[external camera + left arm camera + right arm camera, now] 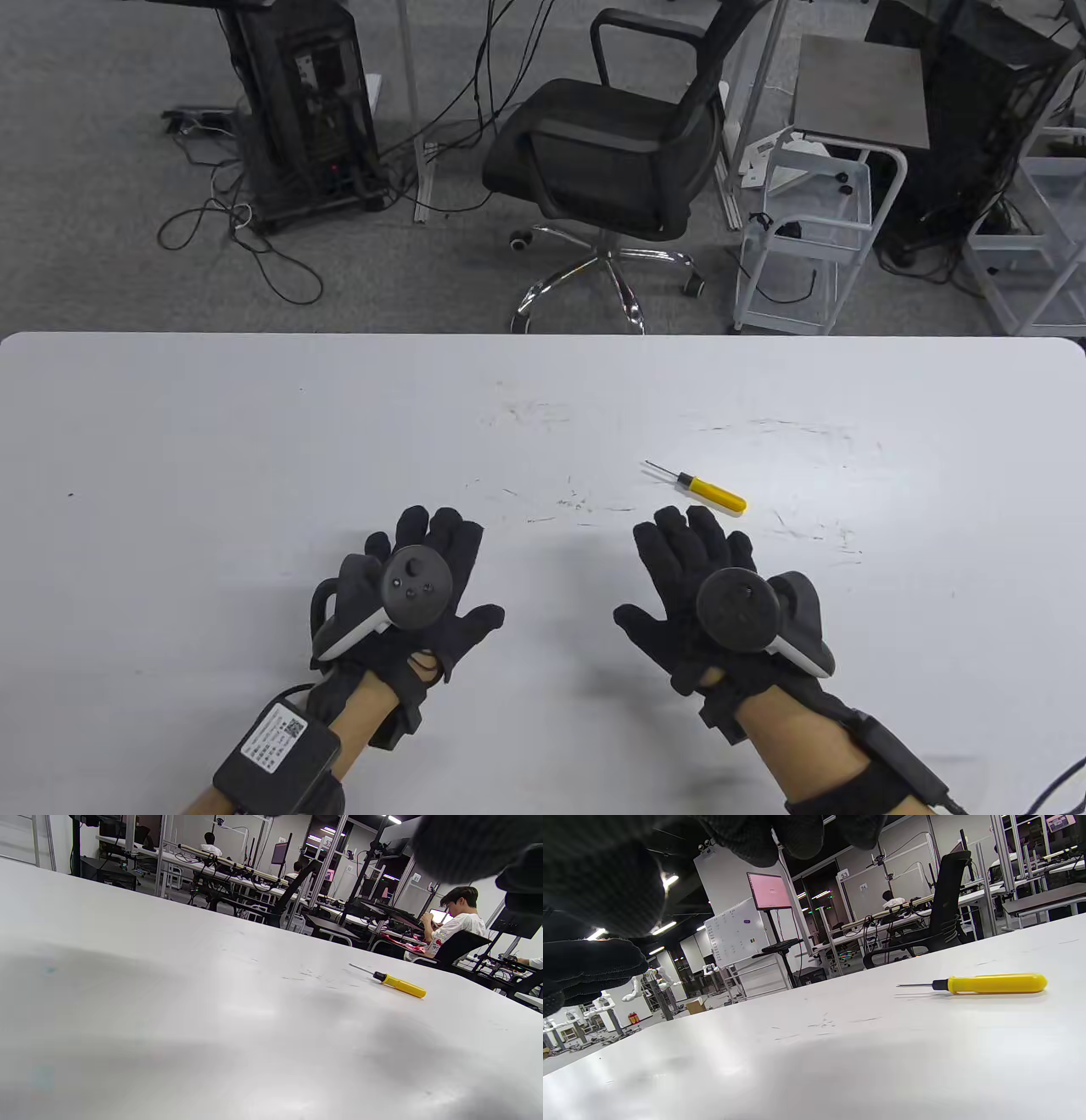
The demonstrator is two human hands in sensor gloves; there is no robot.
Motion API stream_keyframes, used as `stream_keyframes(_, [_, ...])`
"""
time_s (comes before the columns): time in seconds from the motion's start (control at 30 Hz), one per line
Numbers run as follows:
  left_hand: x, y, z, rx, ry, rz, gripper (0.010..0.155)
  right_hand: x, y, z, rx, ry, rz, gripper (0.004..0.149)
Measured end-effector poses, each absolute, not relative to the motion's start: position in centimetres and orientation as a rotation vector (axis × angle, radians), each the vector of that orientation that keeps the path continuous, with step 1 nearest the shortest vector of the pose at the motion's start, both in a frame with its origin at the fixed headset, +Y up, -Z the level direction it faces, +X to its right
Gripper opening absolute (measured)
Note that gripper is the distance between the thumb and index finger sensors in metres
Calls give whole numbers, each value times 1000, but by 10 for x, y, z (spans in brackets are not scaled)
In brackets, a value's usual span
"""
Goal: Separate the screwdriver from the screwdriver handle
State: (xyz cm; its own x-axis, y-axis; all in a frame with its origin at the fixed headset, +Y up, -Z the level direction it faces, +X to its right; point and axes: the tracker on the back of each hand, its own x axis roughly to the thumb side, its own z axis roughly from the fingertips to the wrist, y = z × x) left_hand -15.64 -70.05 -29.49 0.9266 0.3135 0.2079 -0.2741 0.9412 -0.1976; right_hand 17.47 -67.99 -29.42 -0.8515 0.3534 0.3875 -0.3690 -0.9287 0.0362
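A small screwdriver with a yellow handle and a thin metal shaft lies flat on the white table, shaft pointing up-left. It also shows in the left wrist view and the right wrist view. My right hand hovers open just below and left of the handle, fingers spread, holding nothing. My left hand is open and empty, further left. Shaft and handle are joined.
Beyond the table's far edge stand an office chair, a white cart and a computer tower on the floor. The table surface bears faint scuff marks.
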Motion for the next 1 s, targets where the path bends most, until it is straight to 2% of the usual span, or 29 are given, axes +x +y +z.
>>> stream_keyframes(0.7, [-158,-697,-295,-166,-232,303,91,175,-681,-295,537,-51,2713,85])
stream_keyframes(1.0, [-161,-695,-296,-168,-224,307,90,195,-681,-318,400,-64,2666,79])
